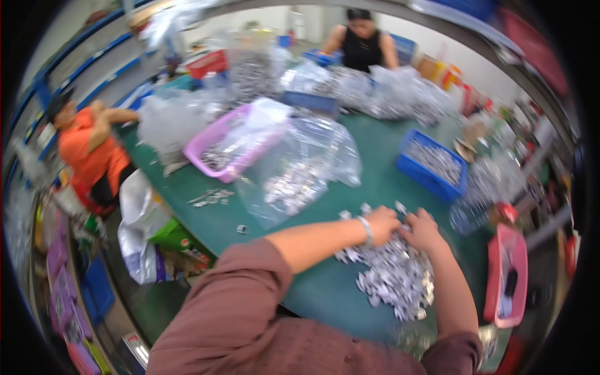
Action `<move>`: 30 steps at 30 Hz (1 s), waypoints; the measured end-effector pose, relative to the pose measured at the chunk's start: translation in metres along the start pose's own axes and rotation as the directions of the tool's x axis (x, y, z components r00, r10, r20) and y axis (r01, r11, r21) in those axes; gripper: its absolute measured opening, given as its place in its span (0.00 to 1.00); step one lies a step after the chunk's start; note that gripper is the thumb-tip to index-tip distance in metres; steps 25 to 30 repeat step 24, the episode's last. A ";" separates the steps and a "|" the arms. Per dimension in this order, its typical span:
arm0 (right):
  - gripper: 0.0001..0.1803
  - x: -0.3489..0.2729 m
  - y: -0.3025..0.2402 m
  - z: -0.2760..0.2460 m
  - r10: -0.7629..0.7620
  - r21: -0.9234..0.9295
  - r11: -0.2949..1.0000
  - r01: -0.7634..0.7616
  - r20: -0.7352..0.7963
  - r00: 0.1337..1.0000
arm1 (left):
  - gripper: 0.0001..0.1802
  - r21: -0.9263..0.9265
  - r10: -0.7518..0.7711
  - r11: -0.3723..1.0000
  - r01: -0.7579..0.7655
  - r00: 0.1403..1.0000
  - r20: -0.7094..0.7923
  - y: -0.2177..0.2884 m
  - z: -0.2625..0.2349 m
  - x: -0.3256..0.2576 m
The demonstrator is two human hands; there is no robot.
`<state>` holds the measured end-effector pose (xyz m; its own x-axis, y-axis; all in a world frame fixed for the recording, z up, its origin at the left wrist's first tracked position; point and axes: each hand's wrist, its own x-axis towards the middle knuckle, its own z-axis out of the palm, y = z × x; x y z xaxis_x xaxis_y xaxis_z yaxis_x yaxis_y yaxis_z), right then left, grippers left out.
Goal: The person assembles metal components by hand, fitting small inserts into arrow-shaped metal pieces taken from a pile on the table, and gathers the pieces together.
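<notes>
A heap of small shiny silver packets [395,278] lies on the green table [375,150] right in front of me. My left hand [382,224] rests on the far edge of the heap, a bracelet on its wrist, fingers curled among the packets. My right hand [422,229] is beside it, touching the same edge of the heap. Blur hides whether either hand grips a packet. A few loose packets [369,208] lie just beyond my fingers.
A clear plastic bag of packets [300,175] and a pink tray [215,147] lie ahead on the left, a blue bin [431,164] ahead on the right, a pink tray [507,275] at my right. One person sits at the left [87,147], another at the far end [361,44].
</notes>
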<state>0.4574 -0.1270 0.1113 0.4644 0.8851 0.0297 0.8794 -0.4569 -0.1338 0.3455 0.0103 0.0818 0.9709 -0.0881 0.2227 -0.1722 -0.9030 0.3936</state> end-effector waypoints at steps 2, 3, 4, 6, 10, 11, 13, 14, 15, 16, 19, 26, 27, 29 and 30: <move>0.18 -0.011 -0.009 -0.002 0.004 -0.004 1.000 -0.004 0.034 0.999 | 0.14 -0.024 0.028 0.999 -0.029 0.999 -0.028 0.004 -0.001 -0.011; 0.18 -0.017 -0.007 0.000 -0.025 0.001 1.000 0.025 0.036 0.999 | 0.15 -0.035 0.014 0.999 -0.015 1.000 -0.011 0.008 -0.002 -0.014; 0.18 -0.022 -0.016 -0.002 -0.033 -0.028 0.999 0.034 0.049 0.998 | 0.14 -0.054 0.047 0.997 -0.049 0.998 -0.036 0.006 -0.003 -0.022; 0.17 -0.033 -0.028 -0.005 -0.011 -0.054 0.998 0.014 0.067 0.998 | 0.13 -0.080 0.106 0.991 -0.110 0.993 -0.061 0.006 -0.005 -0.032; 0.16 -0.047 -0.022 -0.016 -0.080 0.090 0.994 0.067 0.147 0.986 | 0.14 -0.158 0.123 0.980 -0.118 0.992 0.019 0.013 -0.013 -0.046; 0.15 -0.045 -0.016 -0.018 -0.139 0.224 0.970 0.096 0.186 0.973 | 0.12 -0.175 0.138 0.975 -0.139 0.990 -0.019 0.012 -0.015 -0.049; 0.15 -0.033 0.007 -0.021 -0.053 0.241 0.970 0.029 0.092 0.994 | 0.12 -0.198 0.117 0.973 -0.116 0.993 -0.006 0.010 -0.020 -0.048; 0.15 -0.029 0.021 -0.020 0.029 0.268 0.963 -0.028 0.000 1.000 | 0.13 -0.217 0.088 0.973 -0.084 0.996 0.010 0.011 -0.021 -0.043; 0.15 -0.023 0.031 -0.014 0.033 0.268 0.963 -0.031 -0.002 0.999 | 0.12 -0.195 0.044 0.980 -0.044 0.999 -0.003 0.009 -0.021 -0.039; 0.15 -0.018 0.038 -0.010 0.091 0.179 0.981 -0.077 -0.073 0.993 | 0.12 -0.193 0.050 0.980 -0.049 0.999 -0.002 0.007 -0.019 -0.033; 0.16 -0.007 0.044 0.002 0.152 0.081 0.987 -0.141 -0.143 0.978 | 0.14 -0.076 -0.017 0.997 0.006 0.989 -0.148 0.001 -0.014 -0.009; 0.21 0.001 0.043 -0.008 0.111 0.086 0.987 -0.135 0.238 0.965 | 0.23 0.095 -0.074 0.992 0.078 0.996 -0.043 -0.008 -0.007 0.030; 0.21 0.001 0.043 -0.008 0.111 0.086 0.987 -0.135 0.238 0.965 | 0.23 0.095 -0.074 0.992 0.078 0.996 -0.043 -0.008 -0.007 0.030; 0.21 0.001 0.043 -0.008 0.111 0.086 0.987 -0.135 0.238 0.965 | 0.23 0.095 -0.074 0.992 0.078 0.996 -0.043 -0.008 -0.007 0.030; 0.21 0.001 0.043 -0.008 0.111 0.086 0.987 -0.135 0.238 0.965 | 0.23 0.095 -0.074 0.992 0.078 0.996 -0.043 -0.008 -0.007 0.030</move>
